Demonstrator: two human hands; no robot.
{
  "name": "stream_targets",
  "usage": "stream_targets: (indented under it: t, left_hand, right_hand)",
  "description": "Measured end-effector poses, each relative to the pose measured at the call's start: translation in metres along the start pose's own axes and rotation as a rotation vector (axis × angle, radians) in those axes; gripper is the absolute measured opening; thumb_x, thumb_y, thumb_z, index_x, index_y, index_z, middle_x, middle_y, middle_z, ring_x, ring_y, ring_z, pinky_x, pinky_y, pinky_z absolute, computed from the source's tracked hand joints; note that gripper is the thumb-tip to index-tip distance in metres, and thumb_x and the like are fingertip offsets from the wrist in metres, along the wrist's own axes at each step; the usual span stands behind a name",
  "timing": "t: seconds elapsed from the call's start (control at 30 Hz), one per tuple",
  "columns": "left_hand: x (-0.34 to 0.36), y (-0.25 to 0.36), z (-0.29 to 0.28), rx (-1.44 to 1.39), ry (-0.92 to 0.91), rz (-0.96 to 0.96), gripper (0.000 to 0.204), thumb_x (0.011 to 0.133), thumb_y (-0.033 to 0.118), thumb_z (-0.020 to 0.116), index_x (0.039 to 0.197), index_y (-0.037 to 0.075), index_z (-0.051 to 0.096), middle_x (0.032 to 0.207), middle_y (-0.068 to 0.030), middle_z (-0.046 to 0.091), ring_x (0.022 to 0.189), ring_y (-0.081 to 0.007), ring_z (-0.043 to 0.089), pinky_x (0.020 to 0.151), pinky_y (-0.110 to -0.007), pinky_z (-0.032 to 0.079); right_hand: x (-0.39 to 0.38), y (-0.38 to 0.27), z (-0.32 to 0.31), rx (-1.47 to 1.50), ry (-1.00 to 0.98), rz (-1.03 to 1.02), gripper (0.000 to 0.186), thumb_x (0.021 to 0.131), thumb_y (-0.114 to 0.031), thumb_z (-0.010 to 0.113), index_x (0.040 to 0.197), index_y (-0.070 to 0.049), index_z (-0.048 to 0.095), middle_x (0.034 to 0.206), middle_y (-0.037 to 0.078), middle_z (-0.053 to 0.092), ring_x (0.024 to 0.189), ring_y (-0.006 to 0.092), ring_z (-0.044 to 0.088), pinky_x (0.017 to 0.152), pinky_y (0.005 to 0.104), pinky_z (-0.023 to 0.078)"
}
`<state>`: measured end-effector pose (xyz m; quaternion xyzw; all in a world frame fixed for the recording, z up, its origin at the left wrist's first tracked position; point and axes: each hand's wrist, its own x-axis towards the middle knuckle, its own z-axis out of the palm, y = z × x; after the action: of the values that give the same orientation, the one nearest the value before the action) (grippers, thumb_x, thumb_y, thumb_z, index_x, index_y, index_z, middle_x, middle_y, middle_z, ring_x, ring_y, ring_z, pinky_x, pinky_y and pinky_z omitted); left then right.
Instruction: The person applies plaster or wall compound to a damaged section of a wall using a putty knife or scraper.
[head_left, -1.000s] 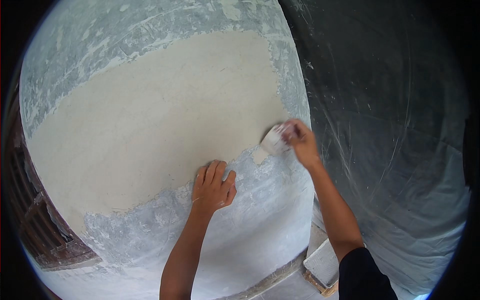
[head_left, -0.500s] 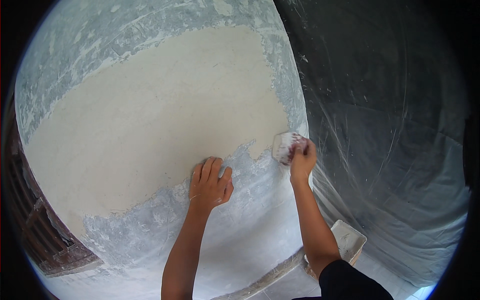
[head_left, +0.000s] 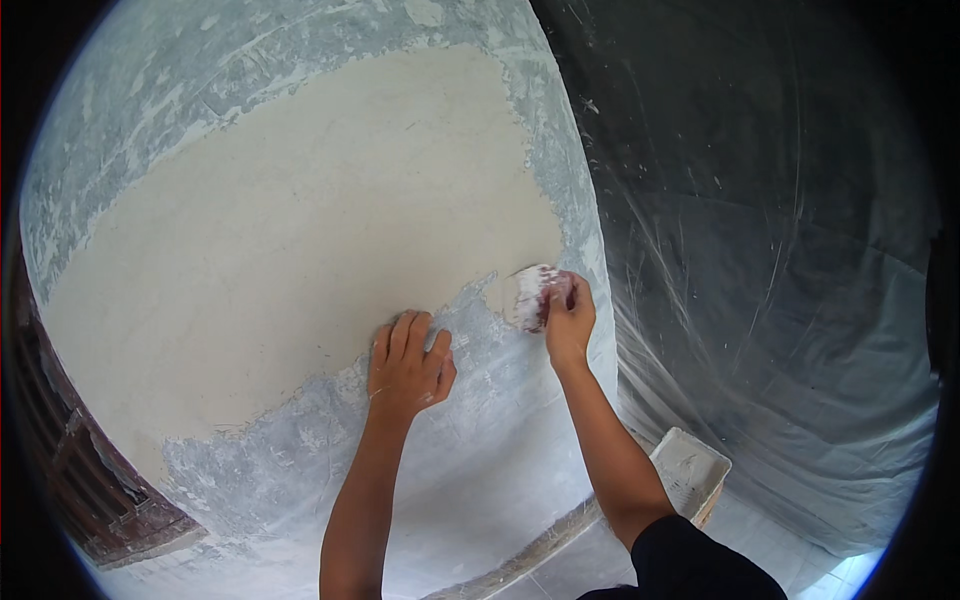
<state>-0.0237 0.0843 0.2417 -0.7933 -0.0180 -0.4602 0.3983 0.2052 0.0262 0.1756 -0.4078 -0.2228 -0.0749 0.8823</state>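
Observation:
A grey wall carries a broad patch of cream-coloured putty with ragged edges. Near the patch's lower right corner my right hand is closed on a flat putty scraper. White putty smears the scraper's reddish-brown face, and it lies against the wall at the edge of the patch. Further left, my left hand touches the wall along the patch's lower border. Its fingers are bent and slightly apart, and no tool shows in it.
Dark plastic sheeting hangs to the right of the wall's edge. A putty-smeared tray stands low behind my right forearm, above a tiled floor. At the far left is a brown slatted wooden frame.
My right hand has moved left along the wall with the scraper. The left hand stays at nearly the same spot on the wall. The whole view has shifted slightly.

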Motion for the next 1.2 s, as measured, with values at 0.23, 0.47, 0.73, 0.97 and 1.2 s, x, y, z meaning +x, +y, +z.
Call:
stream_targets:
  t: [0.23, 0.47, 0.73, 0.97, 1.2]
  left_hand:
    - [0.0, -0.001, 0.0, 0.009, -0.005, -0.006, 0.032, 0.073, 0.018, 0.064, 0.103, 0.01, 0.055, 0.114, -0.0138, 0.054, 0.112, -0.032, 0.049, 0.092, -0.048, 0.037]
    - [-0.002, -0.001, -0.002, 0.039, -0.032, -0.007, 0.033, 0.073, 0.02, 0.064, 0.103, 0.011, 0.055, 0.114, -0.0131, 0.054, 0.112, -0.0308, 0.05, 0.092, -0.047, 0.038]
    - [-0.001, 0.0, 0.0, 0.044, -0.021, 0.006, 0.035, 0.072, 0.02, 0.064, 0.105, 0.012, 0.054, 0.113, -0.0121, 0.055, 0.11, -0.0305, 0.051, 0.092, -0.046, 0.039]
    - [-0.001, 0.0, 0.0, 0.045, -0.025, -0.01, 0.031, 0.073, 0.019, 0.064, 0.101, 0.012, 0.056, 0.113, -0.0119, 0.055, 0.11, -0.03, 0.052, 0.092, -0.046, 0.039]
    - [0.0, 0.001, -0.002, 0.094, -0.033, -0.029, 0.026, 0.074, 0.022, 0.062, 0.099, 0.016, 0.062, 0.113, -0.0091, 0.059, 0.11, -0.0252, 0.053, 0.092, -0.042, 0.039]
  right_hand:
    - [-0.005, -0.019, 0.002, 0.08, -0.076, -0.036, 0.018, 0.092, -0.001, 0.054, 0.109, -0.001, 0.056, 0.098, 0.01, 0.061, 0.09, 0.0159, 0.059, 0.084, 0.0281, 0.047]
    - [0.03, -0.075, -0.004, 0.107, -0.176, -0.137, 0.02, 0.089, 0.006, 0.052, 0.108, 0.0, 0.056, 0.096, 0.008, 0.063, 0.088, 0.0151, 0.061, 0.079, 0.0285, 0.05]
    - [0.076, -0.114, 0.02, -0.304, -1.005, -0.606, 0.024, 0.084, 0.006, 0.057, 0.106, -0.001, 0.06, 0.097, 0.015, 0.063, 0.09, 0.0304, 0.062, 0.084, 0.0334, 0.049]
    - [0.086, -0.124, 0.032, -0.335, -1.136, -0.566, 0.023, 0.087, 0.004, 0.059, 0.109, -0.003, 0.06, 0.102, 0.008, 0.063, 0.098, 0.0166, 0.061, 0.086, 0.0307, 0.048]
    - [0.09, -0.131, 0.029, -0.258, -1.14, -0.483, 0.022, 0.084, 0.005, 0.059, 0.104, -0.003, 0.061, 0.098, 0.013, 0.063, 0.09, 0.0247, 0.062, 0.082, 0.0322, 0.048]
